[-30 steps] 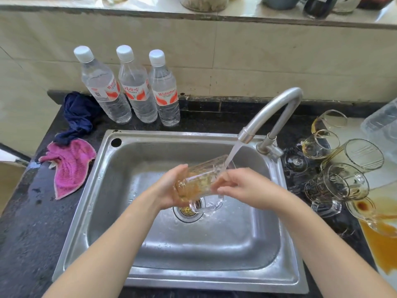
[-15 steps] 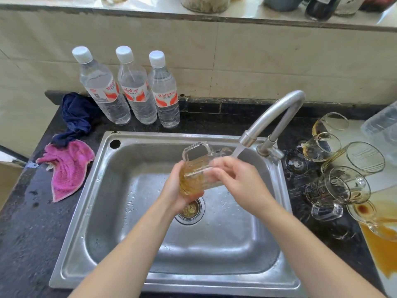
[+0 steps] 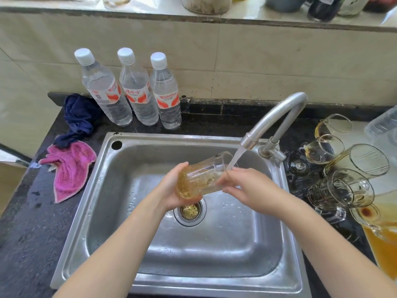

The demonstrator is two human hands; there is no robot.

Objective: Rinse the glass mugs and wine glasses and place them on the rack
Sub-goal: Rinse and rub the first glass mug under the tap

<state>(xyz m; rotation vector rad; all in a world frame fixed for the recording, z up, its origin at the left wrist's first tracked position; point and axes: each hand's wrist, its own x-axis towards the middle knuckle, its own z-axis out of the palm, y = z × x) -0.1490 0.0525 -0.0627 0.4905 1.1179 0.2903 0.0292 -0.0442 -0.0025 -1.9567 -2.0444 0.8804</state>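
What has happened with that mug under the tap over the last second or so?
The glass mug was turned in the hands: its handle pointed down a second ago, swung up on top, and is now out of sight, with the mouth tilted back into the water stream. The left hand still cups its base and the right hand stays at its rim. The waiting glasses, bottles and cloths have not moved.

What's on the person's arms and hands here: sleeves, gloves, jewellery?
Nothing worn that the head view shows. Both forearms are bare up to the frame edge, with no sleeve in sight. The left hand and right hand have no gloves, and no rings, watch or bands show on the visible fingers and wrists.
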